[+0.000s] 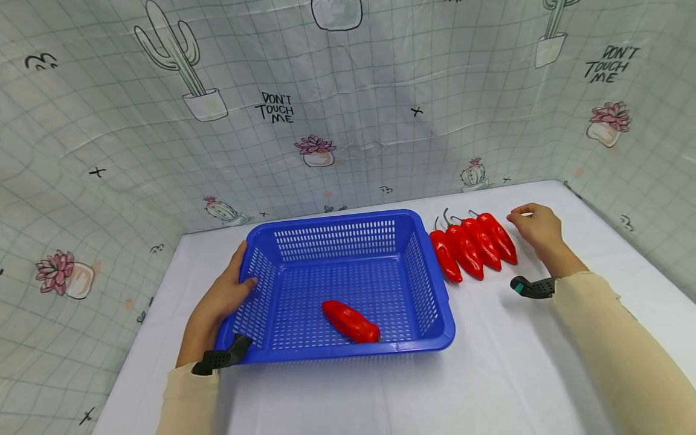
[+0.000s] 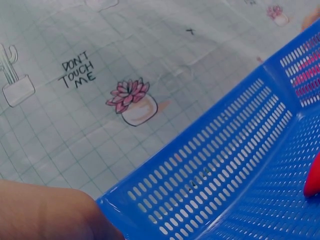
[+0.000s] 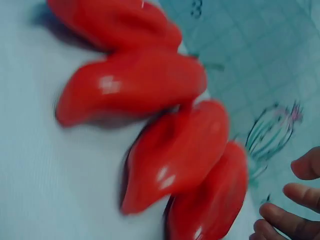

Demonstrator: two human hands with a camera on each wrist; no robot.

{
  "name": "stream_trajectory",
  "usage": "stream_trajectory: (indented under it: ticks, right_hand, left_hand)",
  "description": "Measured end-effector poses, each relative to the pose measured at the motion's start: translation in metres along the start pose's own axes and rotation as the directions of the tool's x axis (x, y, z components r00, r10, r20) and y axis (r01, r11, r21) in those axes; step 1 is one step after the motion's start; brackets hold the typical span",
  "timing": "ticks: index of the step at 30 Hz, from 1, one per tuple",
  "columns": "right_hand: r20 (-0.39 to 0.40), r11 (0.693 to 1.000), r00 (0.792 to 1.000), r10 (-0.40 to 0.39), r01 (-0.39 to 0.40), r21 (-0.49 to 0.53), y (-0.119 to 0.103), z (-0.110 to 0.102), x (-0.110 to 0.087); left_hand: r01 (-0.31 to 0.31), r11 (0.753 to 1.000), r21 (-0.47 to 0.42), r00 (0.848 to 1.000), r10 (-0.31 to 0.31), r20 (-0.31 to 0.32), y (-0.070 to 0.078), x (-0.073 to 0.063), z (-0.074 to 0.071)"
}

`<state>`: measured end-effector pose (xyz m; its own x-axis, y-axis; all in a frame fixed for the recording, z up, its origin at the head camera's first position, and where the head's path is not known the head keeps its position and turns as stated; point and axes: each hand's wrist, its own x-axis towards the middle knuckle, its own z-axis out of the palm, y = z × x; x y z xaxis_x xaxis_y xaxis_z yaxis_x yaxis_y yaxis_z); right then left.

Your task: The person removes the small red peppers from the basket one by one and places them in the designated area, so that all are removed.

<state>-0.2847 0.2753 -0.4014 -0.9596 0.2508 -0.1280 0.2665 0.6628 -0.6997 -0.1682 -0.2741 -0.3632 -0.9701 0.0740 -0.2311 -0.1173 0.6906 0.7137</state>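
Observation:
A blue plastic basket (image 1: 348,220) with slotted walls stands on the white table. My left hand (image 1: 225,293) grips its left rim, thumb inside the wall and fingers along the outside. One red pepper (image 1: 350,322) lies on the basket floor near the front wall. Several more red peppers (image 1: 464,251) with green stems lie side by side in a slanting row just right of the basket. Beyond the row's right end, my right hand (image 1: 538,229) hovers with loosely bent, empty fingers. In the right wrist view, its fingertips (image 3: 272,212) are apart from the peppers.
White cloth (image 1: 337,399) covers the table. A grid-patterned curtain (image 1: 375,78) with plant drawings hangs behind and along the sides. Black wrist straps with small cameras sit on both forearms, the right one (image 1: 535,287) low over the table.

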Motion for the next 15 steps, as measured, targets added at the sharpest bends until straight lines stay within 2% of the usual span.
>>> stream_trajectory:
  ticks: [4,8,15]
  right_hand:
    - [-0.015,0.997,0.998,-0.064,0.065,0.045,-0.031,0.003,-0.011]
    - [0.018,0.988,0.99,-0.141,0.14,0.066,-0.058,0.008,-0.021]
    - [0.057,0.974,0.974,-0.219,0.215,0.077,-0.087,0.014,-0.027]
  left_hand:
    - [-0.004,1.0,-0.001,1.0,0.004,0.005,-0.002,-0.001,-0.001]
    - [0.0,1.0,-0.017,1.0,0.0,0.012,-0.004,-0.002,0.0]
    - [-0.018,1.0,-0.016,1.0,0.018,0.01,-0.001,-0.001,-0.001]
